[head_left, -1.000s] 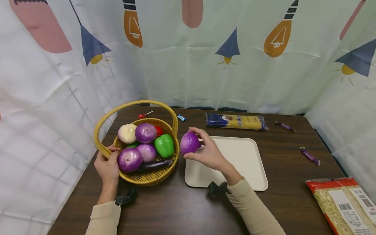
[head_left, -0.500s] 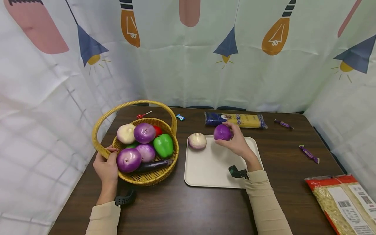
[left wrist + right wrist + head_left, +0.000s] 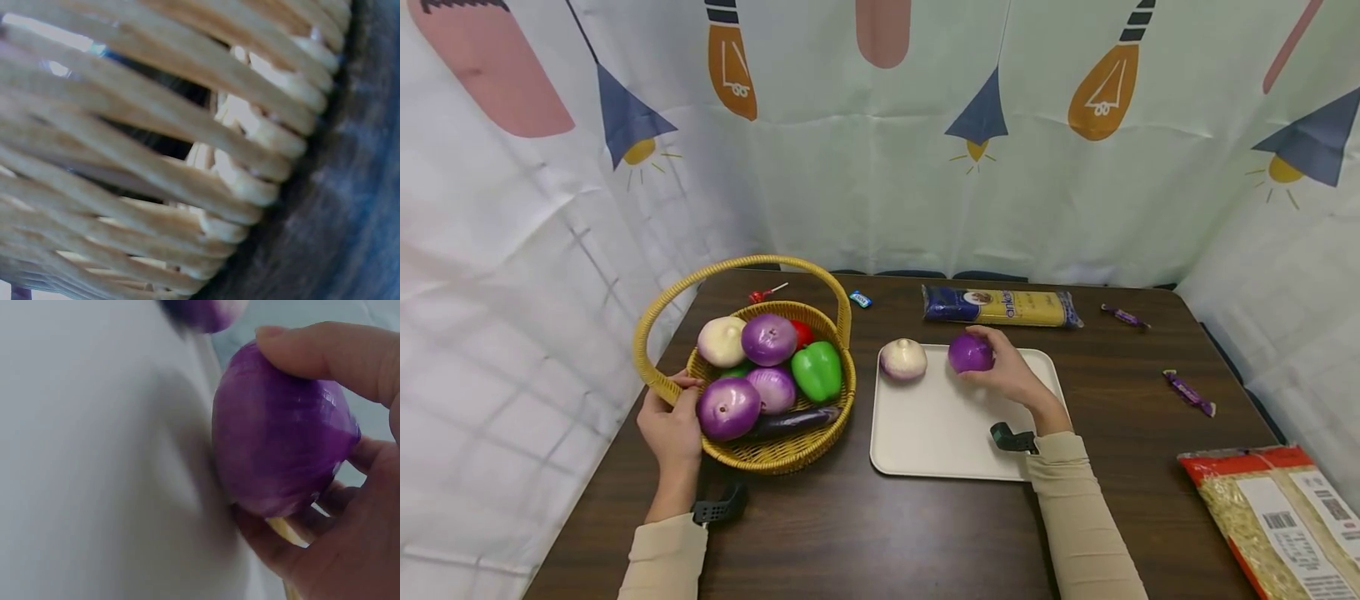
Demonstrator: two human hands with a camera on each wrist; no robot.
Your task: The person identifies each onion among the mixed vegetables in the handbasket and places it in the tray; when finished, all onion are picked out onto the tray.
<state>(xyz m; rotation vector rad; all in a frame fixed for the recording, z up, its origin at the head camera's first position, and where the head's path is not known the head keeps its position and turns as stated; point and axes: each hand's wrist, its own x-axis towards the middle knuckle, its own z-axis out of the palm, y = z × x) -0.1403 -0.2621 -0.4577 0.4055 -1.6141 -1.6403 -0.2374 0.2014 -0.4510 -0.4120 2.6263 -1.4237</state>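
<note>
My right hand [image 3: 1009, 377] holds a purple onion [image 3: 970, 353] between thumb and fingers, low over the back of the white tray [image 3: 925, 433]. In the right wrist view the onion [image 3: 281, 434] is close to the tray surface. A white-and-purple onion [image 3: 903, 360] sits at the tray's back left corner. My left hand [image 3: 672, 425] grips the left rim of the yellow wicker basket [image 3: 775, 458] beside the handle's base. Inside are several onions [image 3: 730, 408], a green bell pepper [image 3: 817, 372], a dark eggplant [image 3: 793, 422] and something red. Only basket weave [image 3: 156, 137] fills the left wrist view.
Behind the tray lies a pasta packet [image 3: 1000, 307]. Two purple-wrapped candies [image 3: 1189, 393] are on the right, near a red-edged food bag [image 3: 1273, 517]. A lollipop [image 3: 767, 292] and a small blue candy [image 3: 861, 299] lie behind the basket. A printed curtain [image 3: 880, 183] closes off the back.
My right hand has carried the purple onion rightward over the tray, then lowered it toward the surface. The white-and-purple onion came into sight as that hand moved off. My left hand stays on the basket.
</note>
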